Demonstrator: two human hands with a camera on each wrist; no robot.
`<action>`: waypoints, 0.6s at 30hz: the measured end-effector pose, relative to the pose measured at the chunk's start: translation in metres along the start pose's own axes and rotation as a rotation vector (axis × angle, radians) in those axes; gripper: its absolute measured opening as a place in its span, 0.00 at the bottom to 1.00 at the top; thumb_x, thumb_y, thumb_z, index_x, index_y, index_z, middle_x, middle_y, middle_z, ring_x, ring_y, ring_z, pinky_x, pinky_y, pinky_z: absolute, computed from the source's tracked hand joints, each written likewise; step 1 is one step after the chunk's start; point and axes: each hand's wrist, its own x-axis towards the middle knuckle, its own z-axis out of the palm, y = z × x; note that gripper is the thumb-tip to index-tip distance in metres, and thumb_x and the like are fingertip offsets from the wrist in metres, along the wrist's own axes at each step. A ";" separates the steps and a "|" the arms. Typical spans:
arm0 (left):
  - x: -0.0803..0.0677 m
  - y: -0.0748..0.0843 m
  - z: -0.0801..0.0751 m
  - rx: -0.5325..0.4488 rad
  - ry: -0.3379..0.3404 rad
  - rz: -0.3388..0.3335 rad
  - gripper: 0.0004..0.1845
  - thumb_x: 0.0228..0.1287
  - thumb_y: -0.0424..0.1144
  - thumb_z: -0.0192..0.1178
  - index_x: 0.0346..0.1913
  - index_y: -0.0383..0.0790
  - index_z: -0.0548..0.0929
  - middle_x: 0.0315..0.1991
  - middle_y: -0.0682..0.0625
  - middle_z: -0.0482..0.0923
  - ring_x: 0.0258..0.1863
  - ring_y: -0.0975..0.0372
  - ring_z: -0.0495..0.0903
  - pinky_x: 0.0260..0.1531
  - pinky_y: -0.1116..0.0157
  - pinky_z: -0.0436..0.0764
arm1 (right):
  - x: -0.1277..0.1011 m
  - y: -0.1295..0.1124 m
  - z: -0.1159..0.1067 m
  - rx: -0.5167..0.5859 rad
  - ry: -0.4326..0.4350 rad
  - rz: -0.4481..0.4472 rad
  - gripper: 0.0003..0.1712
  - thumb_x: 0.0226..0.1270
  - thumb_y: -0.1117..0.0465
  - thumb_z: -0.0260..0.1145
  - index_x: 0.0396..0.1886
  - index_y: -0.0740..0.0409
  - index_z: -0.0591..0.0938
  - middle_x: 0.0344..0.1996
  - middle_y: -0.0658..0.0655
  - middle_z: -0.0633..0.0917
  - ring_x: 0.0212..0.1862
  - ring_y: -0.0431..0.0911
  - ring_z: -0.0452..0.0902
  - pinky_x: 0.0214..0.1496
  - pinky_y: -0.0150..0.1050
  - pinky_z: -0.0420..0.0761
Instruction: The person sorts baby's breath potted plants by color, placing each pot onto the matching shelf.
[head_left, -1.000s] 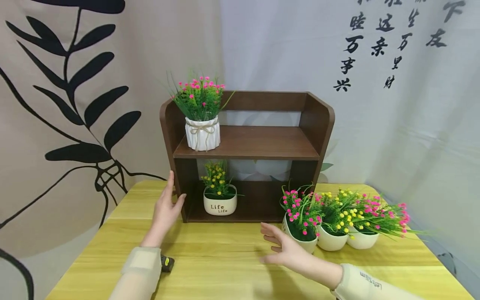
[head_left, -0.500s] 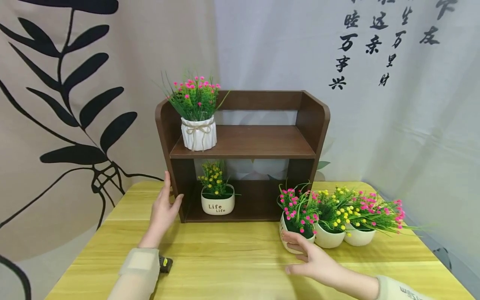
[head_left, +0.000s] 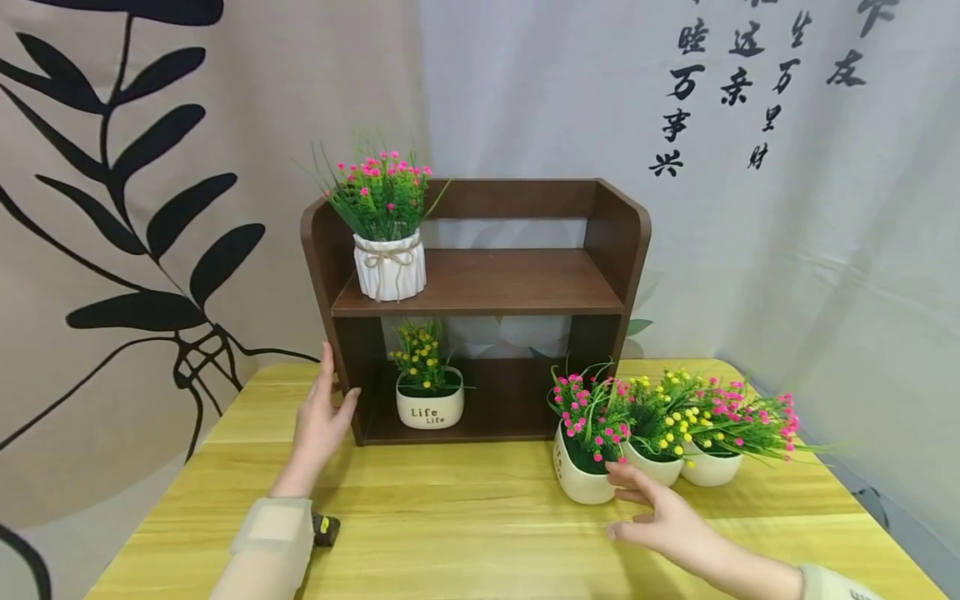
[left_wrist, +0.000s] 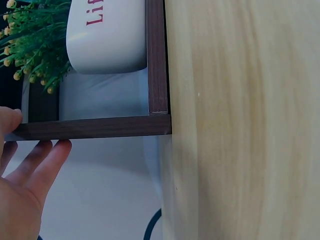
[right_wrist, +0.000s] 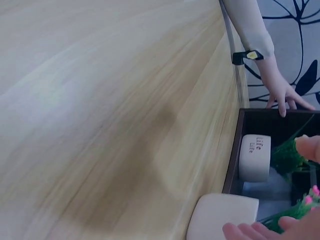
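My left hand (head_left: 321,414) lies flat, fingers straight, against the left side panel of a dark brown two-tier shelf (head_left: 480,287); the left wrist view shows its fingers (left_wrist: 47,160) along the panel's edge (left_wrist: 95,127). My right hand (head_left: 660,518) is spread above the table, its fingers at the front right of a white pot of pink flowers (head_left: 579,477). Whether they touch the pot is unclear. In the right wrist view these fingertips (right_wrist: 250,231) lie next to that pot (right_wrist: 222,215).
A ribbed white pot with pink flowers (head_left: 390,267) stands on the upper shelf. A "Life" pot of yellow flowers (head_left: 429,408) sits on the lower one. Two more flower pots (head_left: 652,468) (head_left: 708,468) stand at the right on the yellow wooden table (head_left: 465,533).
My right hand has moved right, from the left of the pink-flower pot across its front to its right side. My left hand stays on the shelf's side.
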 end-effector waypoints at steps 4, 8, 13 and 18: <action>0.000 0.000 0.000 -0.007 0.010 0.010 0.47 0.65 0.29 0.61 0.78 0.45 0.43 0.72 0.32 0.54 0.12 0.62 0.70 0.13 0.67 0.72 | 0.001 0.004 -0.003 -0.043 0.063 0.082 0.44 0.55 0.64 0.72 0.67 0.76 0.62 0.59 0.77 0.71 0.57 0.69 0.71 0.49 0.52 0.80; -0.001 -0.002 0.001 -0.004 0.010 0.013 0.48 0.65 0.29 0.61 0.78 0.48 0.42 0.72 0.32 0.54 0.12 0.63 0.68 0.13 0.67 0.71 | 0.003 0.010 -0.005 -0.073 0.128 0.164 0.44 0.55 0.63 0.72 0.68 0.74 0.62 0.58 0.74 0.73 0.56 0.65 0.74 0.50 0.53 0.79; -0.001 -0.003 0.003 -0.003 0.017 0.021 0.49 0.64 0.29 0.62 0.79 0.52 0.41 0.71 0.32 0.55 0.10 0.66 0.65 0.12 0.67 0.70 | 0.008 0.017 -0.005 -0.044 0.149 0.186 0.48 0.56 0.63 0.72 0.70 0.75 0.57 0.64 0.77 0.66 0.62 0.68 0.67 0.57 0.56 0.74; 0.000 -0.003 0.002 -0.005 0.018 0.017 0.48 0.65 0.29 0.62 0.79 0.50 0.42 0.71 0.32 0.55 0.12 0.62 0.69 0.12 0.67 0.70 | 0.017 0.022 0.000 -0.035 0.157 0.231 0.54 0.56 0.60 0.74 0.72 0.76 0.50 0.67 0.79 0.60 0.65 0.70 0.61 0.62 0.57 0.68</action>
